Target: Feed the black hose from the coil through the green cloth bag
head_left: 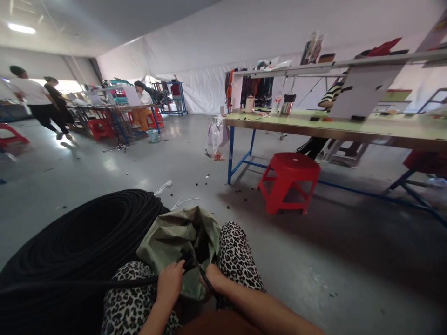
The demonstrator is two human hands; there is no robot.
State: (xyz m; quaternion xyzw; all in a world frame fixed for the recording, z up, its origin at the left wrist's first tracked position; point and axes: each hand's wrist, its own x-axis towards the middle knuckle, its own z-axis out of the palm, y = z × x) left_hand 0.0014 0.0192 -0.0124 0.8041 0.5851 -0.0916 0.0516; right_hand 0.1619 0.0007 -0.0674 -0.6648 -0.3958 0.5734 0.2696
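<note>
My left hand [170, 279] is closed around a thick black cord [136, 282], which runs in from the left across my knee. The cord's dark end reaches past my fingers over the mouth of a green sack [164, 235]. In my right hand [213, 278] is a pair of dark-handled scissors [208, 282], partly hidden by my fingers, with their tip close to the cord. Standing open between my knees, the sack has a dark interior whose contents I cannot make out. A large coil of black cord [139, 204] lies on the left.
A red stool [295, 179] stands ahead to the right, before a long worktable [265, 123] with blue legs. A plastic bag [218, 135] hangs at its corner. Small black bits dot the grey floor [195, 158]. Several people are around tables farther back.
</note>
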